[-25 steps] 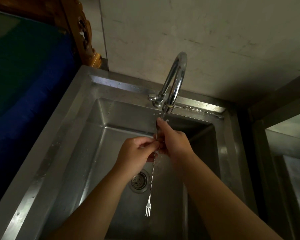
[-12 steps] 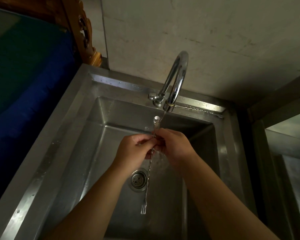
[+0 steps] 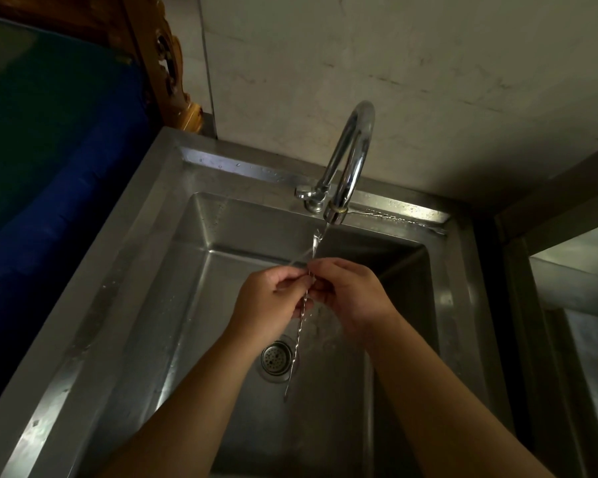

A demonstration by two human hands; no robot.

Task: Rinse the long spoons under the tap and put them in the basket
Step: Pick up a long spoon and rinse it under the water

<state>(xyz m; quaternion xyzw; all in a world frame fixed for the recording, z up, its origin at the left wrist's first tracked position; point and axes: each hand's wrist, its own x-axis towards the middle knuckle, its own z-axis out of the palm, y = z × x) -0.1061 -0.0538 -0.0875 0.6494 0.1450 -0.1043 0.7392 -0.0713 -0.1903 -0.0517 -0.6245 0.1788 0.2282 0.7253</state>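
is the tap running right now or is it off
On. A thin stream falls from the tap spout onto the long spoon held by both the left hand and right hand.

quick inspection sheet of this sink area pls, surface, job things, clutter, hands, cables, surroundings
surface: steel sink, wet, drain strainer in the basin floor.
job's things: one long spoon with a twisted stem, held upright under the running tap; its lower end hangs past the drain. No basket in view.
clutter: nothing seen.
grippers: left hand and right hand both pinch the stem mid-length, grip closed.
cables: nothing seen.
surroundings: pale wall behind, blue cloth and carved wood to the left, a steel surface to the right.
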